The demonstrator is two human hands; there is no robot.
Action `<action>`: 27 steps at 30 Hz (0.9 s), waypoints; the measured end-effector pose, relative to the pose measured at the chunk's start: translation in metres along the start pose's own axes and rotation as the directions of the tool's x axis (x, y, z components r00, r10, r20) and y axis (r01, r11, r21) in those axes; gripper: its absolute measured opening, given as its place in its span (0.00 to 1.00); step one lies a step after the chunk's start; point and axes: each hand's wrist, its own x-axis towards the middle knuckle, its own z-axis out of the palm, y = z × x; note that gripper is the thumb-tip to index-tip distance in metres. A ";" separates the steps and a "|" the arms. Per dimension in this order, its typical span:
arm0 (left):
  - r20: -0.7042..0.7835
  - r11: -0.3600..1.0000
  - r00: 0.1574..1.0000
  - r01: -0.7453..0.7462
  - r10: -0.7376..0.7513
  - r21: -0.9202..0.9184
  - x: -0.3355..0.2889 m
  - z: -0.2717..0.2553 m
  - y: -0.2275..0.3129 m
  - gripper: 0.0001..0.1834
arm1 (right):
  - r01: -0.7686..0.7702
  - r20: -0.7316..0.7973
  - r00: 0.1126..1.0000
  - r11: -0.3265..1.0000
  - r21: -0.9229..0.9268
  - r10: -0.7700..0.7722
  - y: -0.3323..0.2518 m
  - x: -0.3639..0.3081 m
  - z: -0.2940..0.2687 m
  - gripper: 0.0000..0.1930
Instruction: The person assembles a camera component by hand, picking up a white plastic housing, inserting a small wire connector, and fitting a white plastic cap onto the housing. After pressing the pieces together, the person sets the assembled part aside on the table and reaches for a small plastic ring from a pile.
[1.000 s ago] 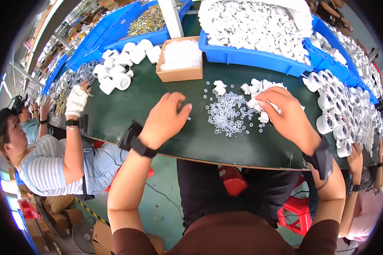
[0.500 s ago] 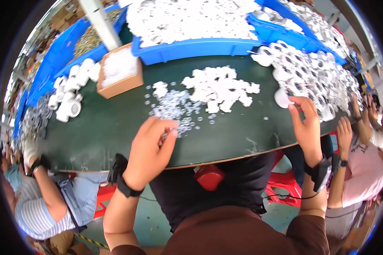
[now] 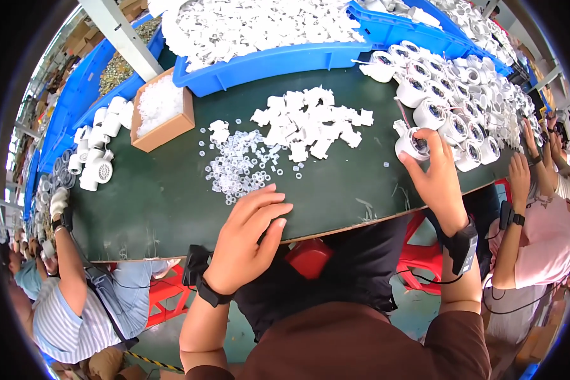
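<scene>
My right hand (image 3: 438,187) has its thumb and fingers round a white round housing (image 3: 409,148) with a dark inside, at the near left of a crowd of similar white housings (image 3: 455,128). My left hand (image 3: 247,240) hovers over the near table edge, fingers stretched out and holding nothing. Just beyond its fingertips lies a loose heap of small clear plastic rings (image 3: 237,166). Behind the rings is a pile of flat white plastic pieces (image 3: 307,120), and a few more sit beside them at the left.
A blue bin (image 3: 266,66) heaped with white parts stands at the back, beside a cardboard box (image 3: 164,130) of translucent pieces. White perforated fittings (image 3: 99,170) lie at the left of the green table (image 3: 164,202). Co-workers sit on both sides, one in a striped shirt (image 3: 66,316).
My left hand has drawn back from the rings toward me, and its pinched fingers have spread. My right hand has come round the white housing. The view has shifted slightly.
</scene>
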 end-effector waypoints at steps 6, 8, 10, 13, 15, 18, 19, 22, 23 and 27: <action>-0.005 0.995 0.996 0.085 -0.085 0.055 -0.010 0.005 0.010 0.11 | 0.049 -0.023 0.999 0.994 0.097 -0.047 -0.024 -0.012 0.009 0.20; -0.019 0.992 0.995 0.099 -0.098 0.078 -0.014 0.008 0.011 0.11 | 0.108 -0.043 0.994 0.981 0.160 -0.102 -0.042 -0.011 0.016 0.22; -0.028 0.984 0.993 0.114 -0.111 0.136 -0.012 0.010 0.010 0.10 | 0.088 0.009 0.995 0.949 0.303 -0.095 -0.053 -0.009 0.025 0.22; -0.045 0.974 0.990 0.136 -0.130 0.183 -0.012 0.005 0.014 0.09 | -0.044 0.060 0.998 0.703 0.709 0.002 -0.057 -0.009 0.030 0.23; -0.085 0.965 0.985 0.164 -0.150 0.204 -0.016 0.001 0.009 0.10 | -0.053 0.045 0.999 0.714 0.698 0.031 -0.055 -0.008 0.022 0.23; -0.120 0.960 0.973 0.217 -0.198 0.179 -0.021 -0.001 0.004 0.10 | -0.071 0.063 0.997 0.749 0.658 0.039 -0.054 -0.016 0.022 0.23; -0.115 0.970 0.977 0.195 -0.178 0.148 -0.023 -0.001 0.005 0.11 | -0.084 0.094 0.995 0.760 0.645 0.030 -0.056 -0.022 0.021 0.25; -0.100 0.979 0.980 0.180 -0.171 0.095 -0.026 0.005 0.012 0.12 | -0.138 0.154 0.987 0.717 0.684 0.043 -0.071 -0.038 0.024 0.30; -0.076 0.982 0.980 0.187 -0.185 0.027 -0.025 0.008 0.015 0.12 | -0.112 0.147 0.989 0.706 0.699 0.011 -0.075 -0.045 0.030 0.34; -0.002 0.955 0.973 0.224 -0.229 -0.194 -0.027 0.018 0.029 0.31 | 0.126 0.135 0.966 0.856 0.501 -0.221 -0.114 -0.063 0.038 0.40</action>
